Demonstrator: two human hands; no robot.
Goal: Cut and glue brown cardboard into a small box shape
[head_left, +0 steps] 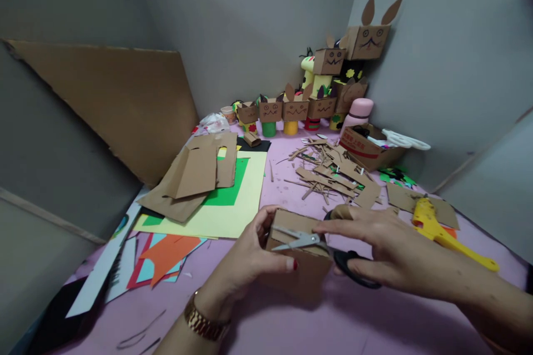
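My left hand (pixel 262 252) grips a small brown cardboard box (pixel 297 272) from its left side, thumb along the near face and fingers behind. A pair of scissors (pixel 310 239) with black handles is in my right hand (pixel 370 238), at the right of the box. Thumb and fingers sit at the handle loops. The blades are parted and lie over the top of the box, pointing left. Whether a blade touches the cardboard I cannot tell.
Cardboard scraps (pixel 333 172) lie beyond my hands. Coloured paper (pixel 245 216) and cardboard sheets (pixel 197 172) are at left; a yellow glue gun (pixel 433 227) rests at right. Cardboard animal figures (pixel 295 108), a pink bottle (pixel 358 111) and an open box (pixel 370 147) stand at the back.
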